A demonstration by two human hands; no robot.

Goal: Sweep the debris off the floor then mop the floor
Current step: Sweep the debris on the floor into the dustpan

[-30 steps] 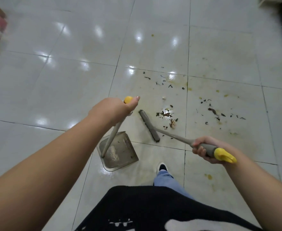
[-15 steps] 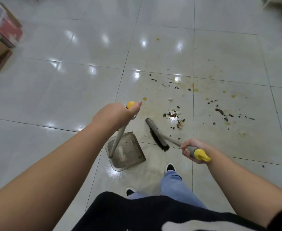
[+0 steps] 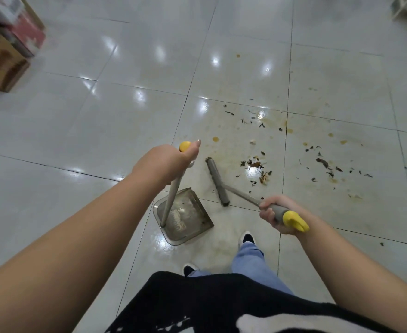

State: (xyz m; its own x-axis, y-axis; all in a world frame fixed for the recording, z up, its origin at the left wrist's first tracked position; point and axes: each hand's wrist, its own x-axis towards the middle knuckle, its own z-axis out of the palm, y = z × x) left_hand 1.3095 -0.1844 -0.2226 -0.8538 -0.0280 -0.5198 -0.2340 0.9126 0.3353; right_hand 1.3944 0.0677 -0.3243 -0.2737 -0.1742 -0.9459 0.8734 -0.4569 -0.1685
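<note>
1. Head view: the left hand (image 3: 166,162) is curled around the top of the dustpan handle (image 3: 172,195), thumb by its yellow cap, forearm extended forward.
2. The dustpan (image 3: 190,219) rests on the floor (image 3: 77,131), mouth facing the broom head (image 3: 217,181).
3. The right hand (image 3: 275,213) grips the grey broom handle below its yellow end, angled toward the floor.
4. Debris (image 3: 257,168) lies just right of the broom head; more is scattered farther right.
5. Boxes (image 3: 3,44) stand far left; bare tiles lie between them and the dustpan.
</note>
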